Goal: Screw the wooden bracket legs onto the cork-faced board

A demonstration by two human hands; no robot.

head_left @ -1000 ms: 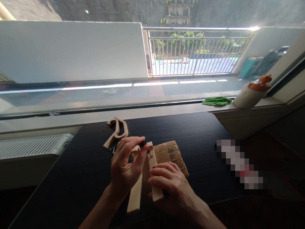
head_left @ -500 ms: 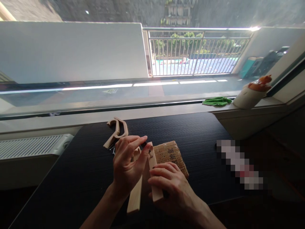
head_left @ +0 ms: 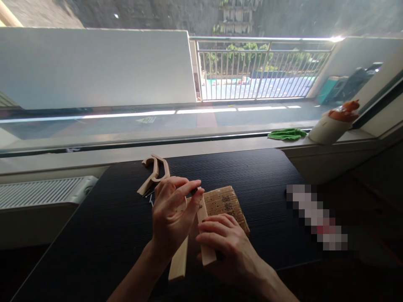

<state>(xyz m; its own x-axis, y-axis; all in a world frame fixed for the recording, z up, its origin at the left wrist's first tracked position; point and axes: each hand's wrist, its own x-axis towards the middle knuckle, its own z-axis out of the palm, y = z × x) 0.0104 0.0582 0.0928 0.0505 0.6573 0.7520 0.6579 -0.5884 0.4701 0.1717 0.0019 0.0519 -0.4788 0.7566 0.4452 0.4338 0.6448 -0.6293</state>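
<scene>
Between the thumb and index finger of my left hand (head_left: 176,207) is a small dark piece (head_left: 194,191), too small to name. It is held at the far end of a pale wooden bar (head_left: 207,252), close to a hole in the bar. My right hand (head_left: 228,239) is closed around the nearer part of that bar. A second wooden strip (head_left: 179,265) lies on the dark table (head_left: 103,235), partly hidden under my left hand and wrist. A worn piece of corrugated cardboard (head_left: 225,203) with dark writing and holes lies just beyond my right hand.
Curved wooden pieces (head_left: 160,167) lie at the table's far side, with a few screws (head_left: 151,199) beside them. On the windowsill are a green cloth (head_left: 286,134) and a white container (head_left: 329,128). A radiator (head_left: 47,193) stands at the left.
My left hand has shifted slightly right, bringing the small dark piece closer over the bar's far end. My right hand and the bar have hardly moved.
</scene>
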